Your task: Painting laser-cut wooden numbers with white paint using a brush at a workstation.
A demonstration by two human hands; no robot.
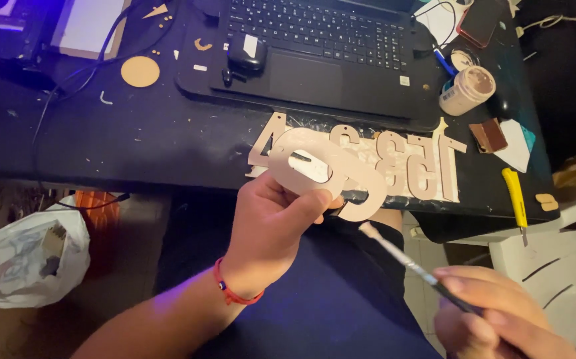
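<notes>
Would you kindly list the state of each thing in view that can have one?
left hand: closed on the cutout, held above the lap
wooden cutout: lifted off the table, tilted
right hand: gripping the brush handle
paintbrush: held slanted, tip just below the cutout, not touching
paint jar: lying on its side, lid on
laptop: open
yellow utility knife: lying at the table edge
white plastic bag: on the floor, open

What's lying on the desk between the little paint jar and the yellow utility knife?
In the head view, a small brown block with a white paper scrap beside it lies between the paint jar and the yellow utility knife.
</notes>
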